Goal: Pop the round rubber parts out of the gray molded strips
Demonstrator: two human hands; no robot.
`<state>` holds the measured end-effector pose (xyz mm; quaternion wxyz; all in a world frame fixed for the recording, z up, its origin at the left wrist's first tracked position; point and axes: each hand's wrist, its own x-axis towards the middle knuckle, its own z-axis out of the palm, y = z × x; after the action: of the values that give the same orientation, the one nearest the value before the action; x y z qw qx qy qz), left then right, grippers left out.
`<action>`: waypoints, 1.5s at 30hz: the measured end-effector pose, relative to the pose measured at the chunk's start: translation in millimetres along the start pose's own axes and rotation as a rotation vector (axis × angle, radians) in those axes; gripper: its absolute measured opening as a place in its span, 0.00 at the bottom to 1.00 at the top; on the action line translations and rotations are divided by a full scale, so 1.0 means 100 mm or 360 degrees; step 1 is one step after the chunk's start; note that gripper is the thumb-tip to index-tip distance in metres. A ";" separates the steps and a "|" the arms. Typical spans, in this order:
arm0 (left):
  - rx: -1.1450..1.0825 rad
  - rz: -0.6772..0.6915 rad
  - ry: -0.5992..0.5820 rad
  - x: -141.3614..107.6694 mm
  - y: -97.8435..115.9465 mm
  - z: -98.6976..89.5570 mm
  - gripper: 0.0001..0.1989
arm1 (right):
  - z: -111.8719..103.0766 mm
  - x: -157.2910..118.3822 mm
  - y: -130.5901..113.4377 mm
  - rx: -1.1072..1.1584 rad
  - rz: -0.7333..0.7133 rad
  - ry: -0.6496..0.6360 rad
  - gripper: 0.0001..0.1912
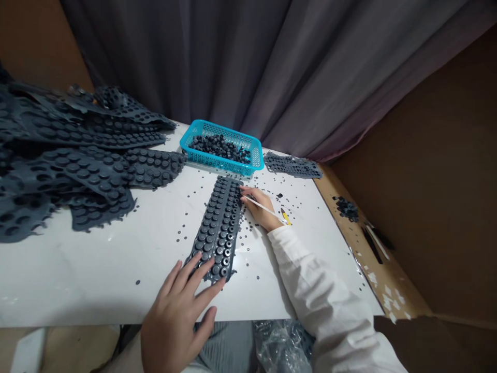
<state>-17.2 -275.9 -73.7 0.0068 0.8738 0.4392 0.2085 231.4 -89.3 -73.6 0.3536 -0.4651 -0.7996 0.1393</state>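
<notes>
A dark grey moulded rubber sheet (212, 228) with rows of round raised caps lies lengthwise on the white table. My left hand (182, 303) rests with fingers spread on its near end. At the far right edge of the sheet, my right hand (259, 207) is closed around a thin white stick (264, 208), its tip by the caps. Several caps in the right-hand rows show holes in their tops. Small dark discs (244, 228) are scattered beside the sheet. A small yellow and dark object (286, 216) lies just beyond my right wrist.
A turquoise basket (254, 166) of small black rubber pieces stands behind the sheet. Similar sheets are heaped in a pile (89, 166) at left; another sheet (293, 166) lies at back right. Black scraps (347, 208) and slim tools (375, 241) sit on the cardboard ledge. A curtain hangs behind.
</notes>
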 end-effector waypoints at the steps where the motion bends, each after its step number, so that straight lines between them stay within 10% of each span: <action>1: 0.0000 -0.0001 -0.0004 0.00 0.00 0.00 0.25 | 0.01 0.00 -0.01 0.0004 0.0009 -0.0021 0.09; 14: -0.0038 -0.0017 0.0031 0.02 0.01 -0.01 0.23 | 0.00 0.14 0.05 -0.0423 -0.0203 -0.0174 0.11; 23: -0.0018 -0.0002 0.0061 0.01 0.00 -0.01 0.23 | -0.11 0.25 0.19 -0.0090 0.0140 0.0254 0.11; 45: 0.0014 0.0020 0.0047 0.03 0.00 -0.01 0.24 | 0.01 0.14 0.13 -0.0080 0.0007 -0.0036 0.09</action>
<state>-16.3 -273.8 -72.1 -0.0047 0.8734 0.4347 0.2195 234.7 -70.6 -75.9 0.3324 -0.4739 -0.8058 0.1252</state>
